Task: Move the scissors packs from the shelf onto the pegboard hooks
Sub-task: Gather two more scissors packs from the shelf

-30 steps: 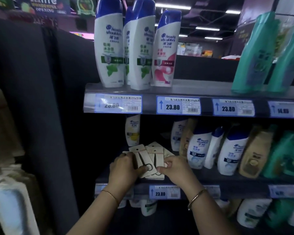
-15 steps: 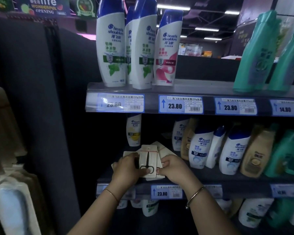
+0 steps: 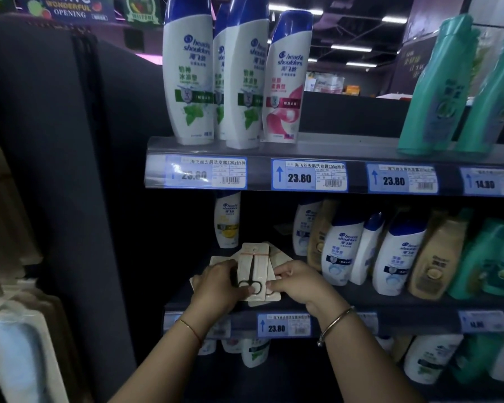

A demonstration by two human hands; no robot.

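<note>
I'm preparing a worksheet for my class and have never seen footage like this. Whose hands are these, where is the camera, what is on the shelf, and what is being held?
There is no machine here. A person wears a wide-angle camera on the head, so the one picture looks forward and down along their own arms. The left hand and the right hand both grip a fanned stack of scissors packs. These are flat cards, and small black scissors show on the top one. The stack is at the front of the middle shelf of a shop display, beside rows of shampoo bottles. Blue price tags line the shelf edges. No pegboard hooks can be made out clearly.
</note>
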